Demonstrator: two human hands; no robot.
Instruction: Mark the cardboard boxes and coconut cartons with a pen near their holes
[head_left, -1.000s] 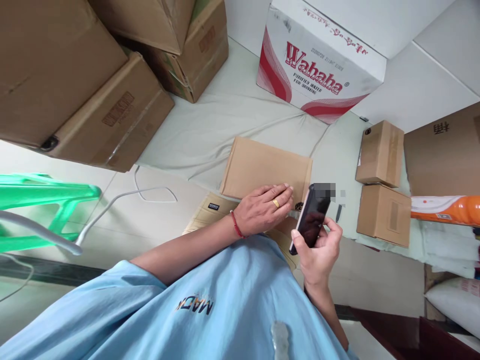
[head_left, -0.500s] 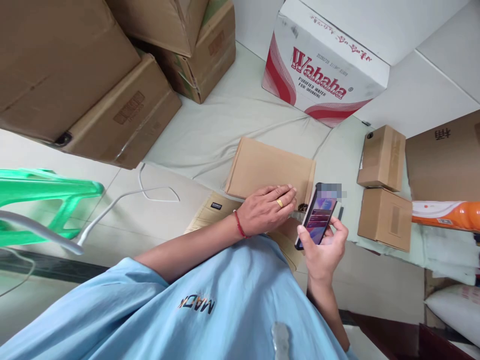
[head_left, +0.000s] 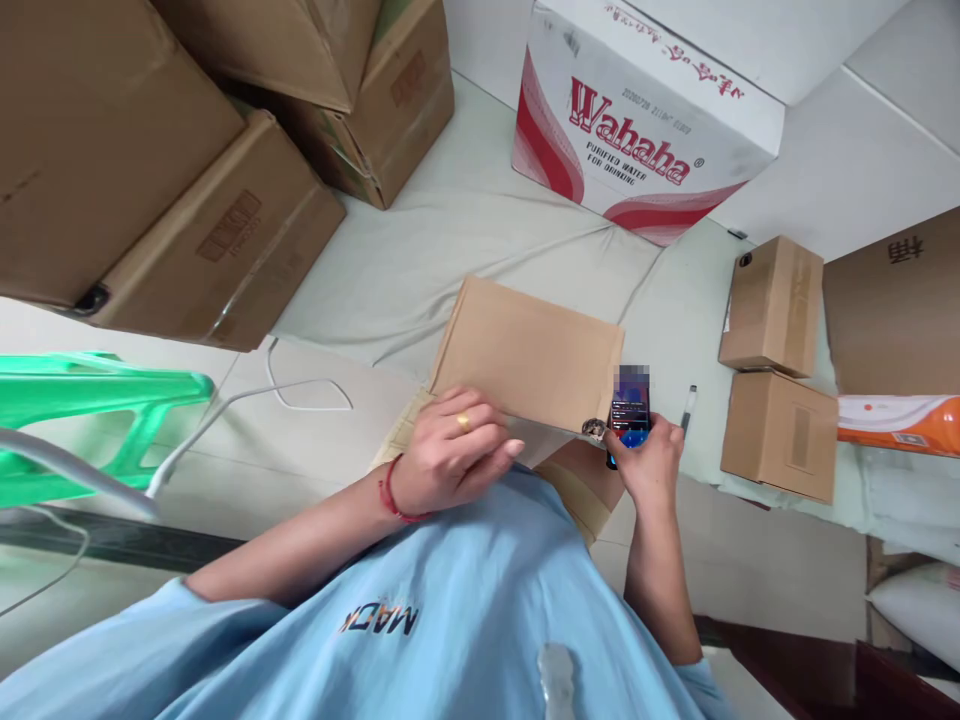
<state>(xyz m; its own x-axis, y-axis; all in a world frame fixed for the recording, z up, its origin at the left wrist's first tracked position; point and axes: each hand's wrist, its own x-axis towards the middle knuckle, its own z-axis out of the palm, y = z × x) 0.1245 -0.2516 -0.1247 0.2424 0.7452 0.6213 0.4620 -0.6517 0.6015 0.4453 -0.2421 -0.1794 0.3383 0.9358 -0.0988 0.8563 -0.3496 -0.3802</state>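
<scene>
My right hand (head_left: 651, 455) grips a phone (head_left: 630, 405) with a lit screen, low beside the right edge of a flat brown cardboard box (head_left: 529, 350). The box lies on the pale cloth-covered table (head_left: 420, 250), near its front edge. My left hand (head_left: 457, 445), with a ring and a red wrist cord, is at the box's front left edge, its fingers loosely curled and nothing visible in them. A small dark round object (head_left: 594, 429) is at the box's front right corner. Right of the phone lies a pen (head_left: 689, 408).
Large cartons (head_left: 247, 230) are stacked at the left, and a white and red Wahaha carton (head_left: 637, 130) stands at the back. Two small boxes (head_left: 780, 435) and an orange package (head_left: 900, 424) are at the right. A green stool (head_left: 112, 390) and white cable (head_left: 217, 415) are at the left.
My left hand has slid left off the top of the box toward its front left edge. My right hand has lowered the phone beside the box, and the pen now shows more fully.
</scene>
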